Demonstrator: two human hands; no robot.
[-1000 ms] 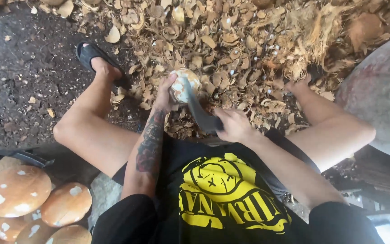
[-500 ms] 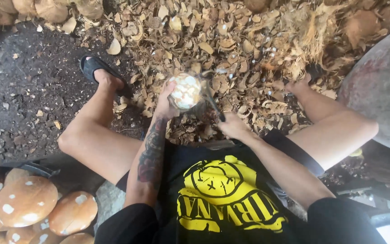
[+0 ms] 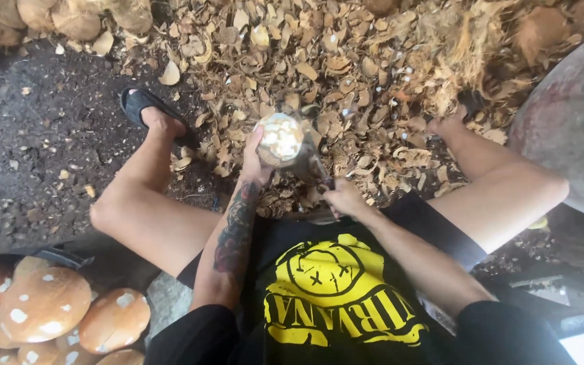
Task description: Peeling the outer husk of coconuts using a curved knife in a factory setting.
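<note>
**Coconut held over the husk heap**

Between the seated person's knees, the left hand [image 3: 257, 162] is clasped around a partly pared coconut [image 3: 278, 138], raised just above the litter of husk chips [image 3: 346, 74]; the right hand [image 3: 343, 197] is clenched on the handle of a dark blade [image 3: 313, 165], whose edge lies against the nut's near side, blurred. The coconut looks hard, round and fairly heavy, with patchy white and brown skin that is likely slick where pared; cupping it from below and behind, fingers clear of the edge, seems the safest hold. At lower left lies a heap of browner coconuts [image 3: 42, 304]; a sandalled foot [image 3: 150, 111] rests on dark ground; a large grey rounded object [image 3: 569, 135] crowds the right side.
</note>
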